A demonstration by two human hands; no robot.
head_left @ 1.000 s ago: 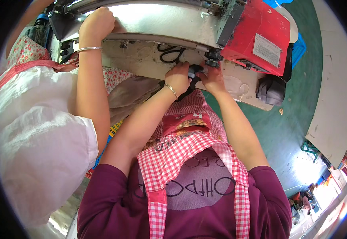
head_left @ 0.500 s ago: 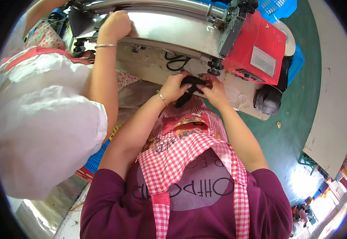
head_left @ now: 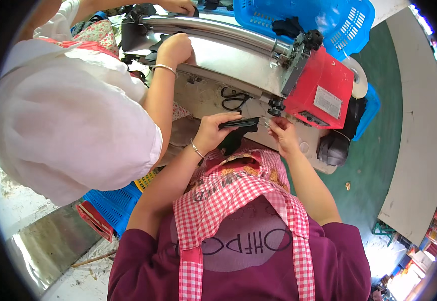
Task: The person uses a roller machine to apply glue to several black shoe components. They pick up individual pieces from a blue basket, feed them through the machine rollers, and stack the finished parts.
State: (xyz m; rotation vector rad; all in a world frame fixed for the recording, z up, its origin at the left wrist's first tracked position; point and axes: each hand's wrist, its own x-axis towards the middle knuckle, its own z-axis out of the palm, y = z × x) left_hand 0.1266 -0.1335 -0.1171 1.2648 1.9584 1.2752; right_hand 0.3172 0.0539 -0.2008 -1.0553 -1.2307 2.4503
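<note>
Hands meet at the bench edge: left hand grips a black folded piece, right hand pinches its end just below the red machine housing. Risk: fingers sit near the rollers, where a co-worker's hand rests; a slip could catch someone.

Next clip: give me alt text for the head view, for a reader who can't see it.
A person in a maroon top and red checked apron holds a flat black piece in the left hand, the right hand pinching at its end, before a red and steel machine. A co-worker in white rests a hand on the machine.
</note>
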